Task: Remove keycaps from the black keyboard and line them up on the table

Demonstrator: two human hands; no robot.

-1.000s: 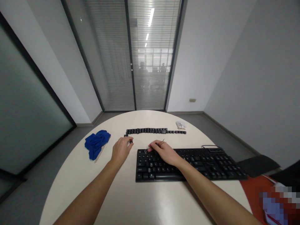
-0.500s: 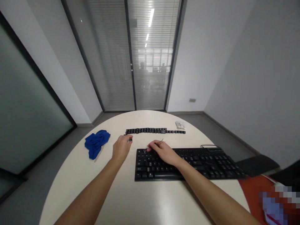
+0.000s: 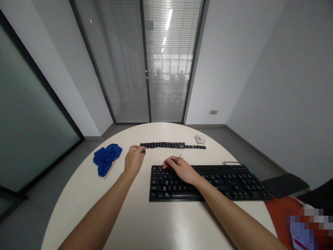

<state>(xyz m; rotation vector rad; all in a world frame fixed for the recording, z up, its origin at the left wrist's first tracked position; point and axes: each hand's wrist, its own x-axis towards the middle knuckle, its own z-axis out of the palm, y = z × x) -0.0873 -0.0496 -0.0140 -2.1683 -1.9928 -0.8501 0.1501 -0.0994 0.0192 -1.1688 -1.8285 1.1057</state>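
Head camera shows the left hand [image 3: 133, 160] pinching a black keycap [image 3: 143, 151].

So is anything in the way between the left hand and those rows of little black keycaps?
Nothing that shows. The left hand holds a small black plastic keycap right by the left end of the rows of little black keycaps. The crumpled blue cloth lies off to the left. What is under the hand is hidden.
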